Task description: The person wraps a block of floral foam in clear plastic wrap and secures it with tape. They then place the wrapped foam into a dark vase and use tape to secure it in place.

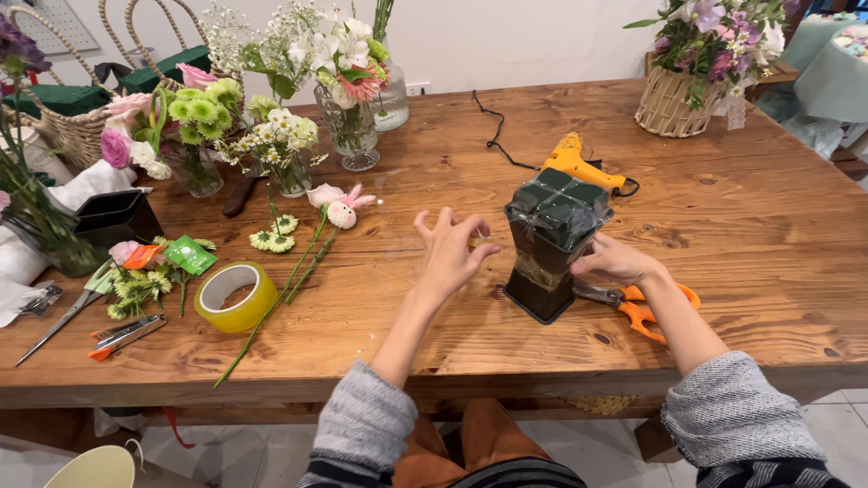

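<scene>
A person in grey knitted sleeves works at a wooden table (723,208), seen from above, with a dark square vase (550,244) as the centre of the scene; its top is packed with dark green foam under clear film. Far to the vase's left, near the table's left end, lie long scissors (61,318), a black tray (116,217) and loose green button flowers (136,287). Closer in sits a yellow tape roll (237,296), and cut stems with a pink and white bloom (336,210) run slantwise toward the front edge. Behind these, glass vases of flowers (348,99) and woven baskets (72,117) crowd the back left corner. The left hand (449,255) hovers just left of the vase, fingers spread wide, thumb and forefinger nearly meeting; whether they pinch anything cannot be told. Bare wood lies between this hand and the stems. The right hand (615,260) rests against the vase's right side, its grip loosely curled on the wall. Just beneath it, orange-handled scissors (637,305) lie touching the vase's foot. Behind the vase a yellow glue gun (579,163) trails a black cord (497,126). Farther right the table is open up to a basket arrangement (696,63) at the back edge.
</scene>
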